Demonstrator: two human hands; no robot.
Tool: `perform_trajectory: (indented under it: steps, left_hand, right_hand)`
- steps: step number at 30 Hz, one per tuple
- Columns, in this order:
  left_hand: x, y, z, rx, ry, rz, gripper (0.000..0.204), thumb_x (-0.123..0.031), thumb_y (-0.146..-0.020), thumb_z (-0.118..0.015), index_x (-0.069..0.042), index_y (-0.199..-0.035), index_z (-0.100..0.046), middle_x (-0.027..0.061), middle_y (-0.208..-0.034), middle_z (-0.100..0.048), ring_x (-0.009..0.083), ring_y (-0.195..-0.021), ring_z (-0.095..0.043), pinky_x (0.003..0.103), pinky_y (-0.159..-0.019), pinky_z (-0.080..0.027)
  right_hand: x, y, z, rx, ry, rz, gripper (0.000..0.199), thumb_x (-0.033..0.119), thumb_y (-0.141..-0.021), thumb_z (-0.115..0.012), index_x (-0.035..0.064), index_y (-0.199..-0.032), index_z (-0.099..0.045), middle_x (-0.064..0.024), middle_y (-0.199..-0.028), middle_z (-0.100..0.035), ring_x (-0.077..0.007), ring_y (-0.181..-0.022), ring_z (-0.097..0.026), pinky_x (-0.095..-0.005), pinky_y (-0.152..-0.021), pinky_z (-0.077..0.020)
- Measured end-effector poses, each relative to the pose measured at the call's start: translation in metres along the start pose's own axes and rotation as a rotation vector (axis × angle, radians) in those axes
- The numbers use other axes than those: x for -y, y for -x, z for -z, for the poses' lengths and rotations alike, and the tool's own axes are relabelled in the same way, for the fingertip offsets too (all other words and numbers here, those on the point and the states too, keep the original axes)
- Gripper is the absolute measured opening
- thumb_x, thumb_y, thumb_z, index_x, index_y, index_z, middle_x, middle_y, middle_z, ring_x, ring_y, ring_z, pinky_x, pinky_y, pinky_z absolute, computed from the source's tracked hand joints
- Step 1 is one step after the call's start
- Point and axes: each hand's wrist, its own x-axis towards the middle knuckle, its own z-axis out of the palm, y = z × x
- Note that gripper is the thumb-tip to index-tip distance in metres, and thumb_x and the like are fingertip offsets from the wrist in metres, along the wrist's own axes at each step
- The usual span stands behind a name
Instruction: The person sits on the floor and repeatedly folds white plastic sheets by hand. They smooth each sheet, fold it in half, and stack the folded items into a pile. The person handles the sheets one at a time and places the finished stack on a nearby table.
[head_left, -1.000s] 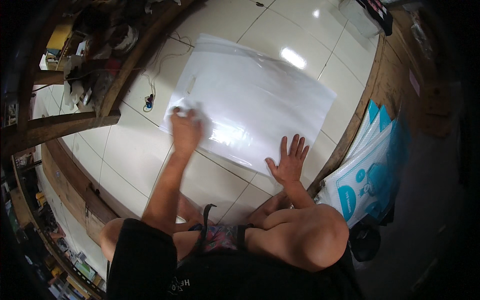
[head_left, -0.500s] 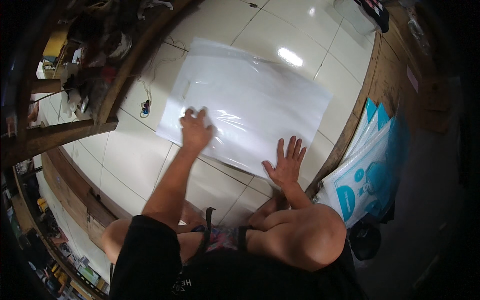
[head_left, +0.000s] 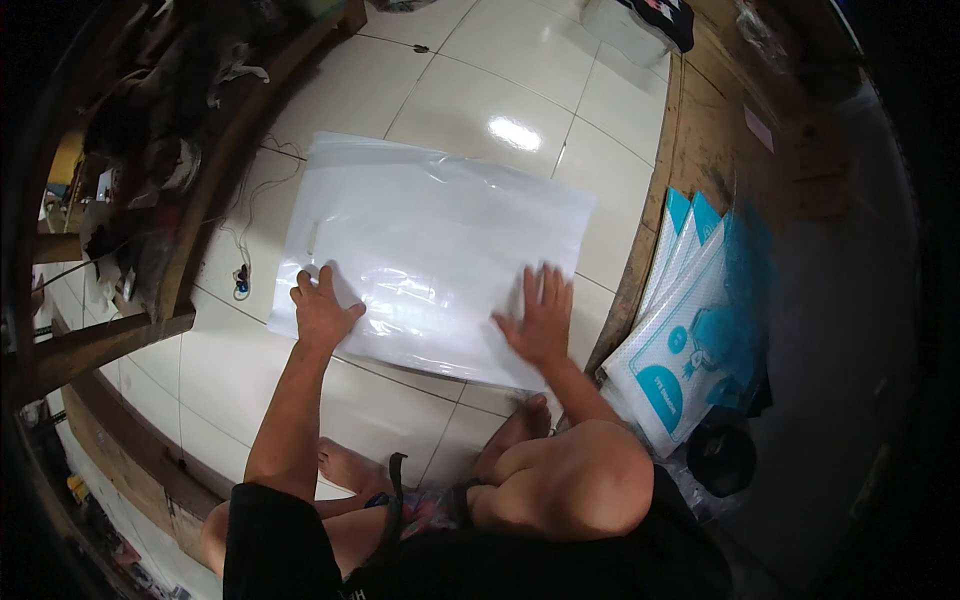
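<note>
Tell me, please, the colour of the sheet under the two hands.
The sheet is glossy white, best seen in the head view.

I am seeing a black top (head_left: 480, 570) on the wearer, its loose left sleeve (head_left: 275, 545) leaving the left forearm (head_left: 285, 430) bare. A small pale marking (head_left: 354, 595) is showing on the cloth, mostly cut off by my view. Below the waist I am making out a patterned garment (head_left: 430, 513), dark with pinkish and bluish patches, and a narrow dark strap (head_left: 397, 485) is curling at its tip. The hands (head_left: 540, 318), rounded knees (head_left: 605, 480) and feet (head_left: 512, 437) are all showing bare.
</note>
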Motion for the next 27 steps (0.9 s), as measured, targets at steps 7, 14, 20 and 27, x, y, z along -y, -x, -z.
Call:
perform_trajectory:
  steps: [7, 14, 20, 27]
  left_hand:
    - [-0.001, -0.001, 0.002, 0.003, -0.014, -0.027, 0.090, -0.031, -0.065, -0.080, -0.008, -0.138, -0.033, 0.0278, -0.135, -0.026, 0.0443, -0.118, -0.035, 0.047, -0.099, -0.040]
    - [0.000, -0.001, 0.003, 0.030, -0.006, 0.000, 0.090, -0.032, -0.063, -0.080, -0.003, -0.136, -0.034, 0.0266, -0.134, -0.029, 0.0436, -0.121, -0.034, 0.050, -0.100, -0.037]
    - [0.000, 0.003, 0.003, 0.015, -0.010, -0.021, 0.087, -0.033, -0.064, -0.079, -0.004, -0.134, -0.037, 0.0269, -0.135, -0.028, 0.0441, -0.117, -0.036, 0.049, -0.098, -0.039]
    - [-0.045, -0.018, -0.001, -0.064, 0.030, -0.123, 0.063, -0.029, -0.074, -0.073, -0.001, -0.126, -0.050, 0.0287, -0.125, -0.045, 0.0422, -0.116, -0.043, 0.049, -0.098, -0.038]
  right_hand:
    - [-0.058, -0.108, 0.004, 0.000, 0.230, 0.053, 0.094, 0.061, -0.080, -0.056, -0.0017, -0.143, -0.027, -0.0320, -0.147, -0.018, -0.0459, -0.139, -0.013, -0.0531, -0.113, -0.0096]
    - [-0.065, -0.113, -0.007, 0.027, 0.212, 0.062, 0.095, 0.065, -0.082, -0.050, -0.0032, -0.143, -0.025, -0.0335, -0.148, -0.014, -0.0468, -0.139, -0.009, -0.0528, -0.113, -0.0089]
    - [-0.068, -0.115, -0.006, 0.055, 0.168, 0.065, 0.095, 0.064, -0.081, -0.052, -0.0034, -0.143, -0.026, -0.0342, -0.147, -0.016, -0.0481, -0.138, -0.011, -0.0536, -0.113, -0.0091]
    - [-0.070, -0.114, -0.004, 0.047, 0.138, 0.044, 0.093, 0.063, -0.080, -0.055, -0.0037, -0.141, -0.030, -0.0349, -0.146, -0.017, -0.0489, -0.138, -0.012, -0.0548, -0.112, -0.0105]
